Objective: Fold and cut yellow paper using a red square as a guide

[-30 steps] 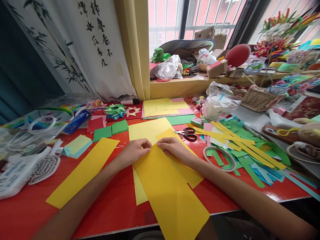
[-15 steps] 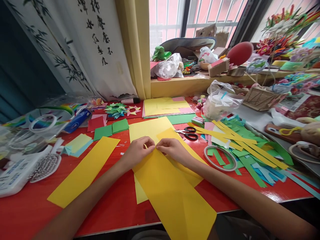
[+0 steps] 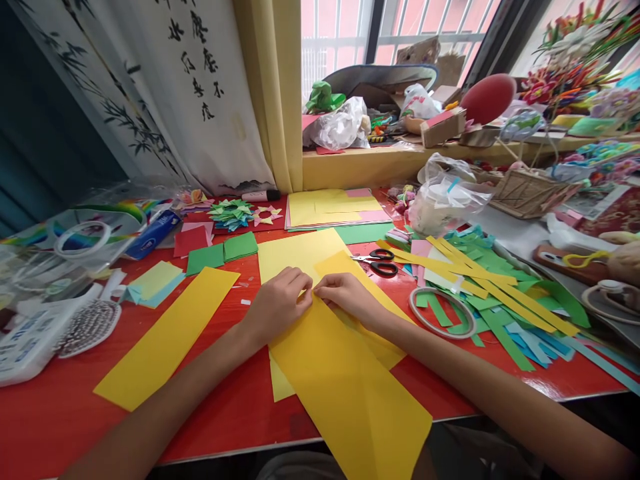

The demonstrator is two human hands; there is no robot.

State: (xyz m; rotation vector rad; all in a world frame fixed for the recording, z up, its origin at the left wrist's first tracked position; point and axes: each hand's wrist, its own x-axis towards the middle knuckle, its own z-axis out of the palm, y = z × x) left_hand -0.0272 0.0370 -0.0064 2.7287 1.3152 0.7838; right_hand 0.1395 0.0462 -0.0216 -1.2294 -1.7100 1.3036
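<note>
A long orange-yellow paper strip [image 3: 345, 380] lies on the red table [image 3: 225, 413] and hangs over its near edge. My left hand [image 3: 277, 303] and my right hand [image 3: 345, 293] meet at the strip's far end, fingertips pinched on the paper's top edge. Under the strip lie a pale yellow sheet [image 3: 295, 257] and another orange-yellow sheet [image 3: 350, 267]. Black-handled scissors [image 3: 380, 261] rest just beyond my right hand. A second orange-yellow strip [image 3: 167, 337] lies to the left.
A tape ring [image 3: 440, 313] and a heap of green, yellow and blue paper strips [image 3: 495, 293] are at the right. Green squares [image 3: 223, 253], folded paper stars [image 3: 233, 215], a paper stack [image 3: 335, 210] and plastic bags [image 3: 65, 260] crowd the back and left. The windowsill [image 3: 400, 163] is cluttered.
My hands have drawn closer until the fingertips meet at the strip's far end. The strip's near end has shifted slightly to the right over the table edge.
</note>
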